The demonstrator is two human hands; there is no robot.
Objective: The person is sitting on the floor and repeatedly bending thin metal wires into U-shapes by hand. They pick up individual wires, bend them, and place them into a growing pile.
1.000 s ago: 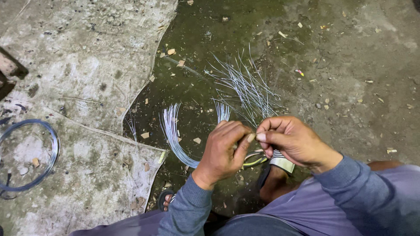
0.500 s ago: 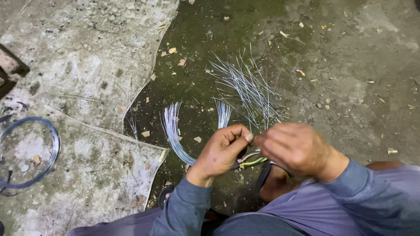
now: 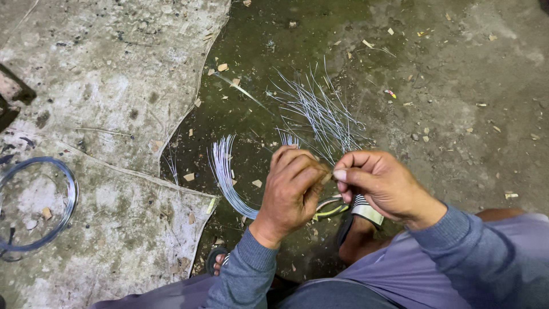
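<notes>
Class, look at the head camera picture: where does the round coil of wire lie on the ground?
The coil of wire lies at the far left edge of the head view, on the pale sheet, well left of the left hand.

The hands, left hand (image 3: 290,191) and right hand (image 3: 382,184), met above the sandalled foot (image 3: 359,226). Loose wires (image 3: 320,111) lay at twelve o'clock, a bent bundle (image 3: 226,171) at nine, a wire coil (image 3: 37,206) far beyond.

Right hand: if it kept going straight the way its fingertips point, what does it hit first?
The right hand points left; its fingertips already meet the left hand, pinching wire between them. Nothing else lies in that line, though depth is hard to judge.
</notes>
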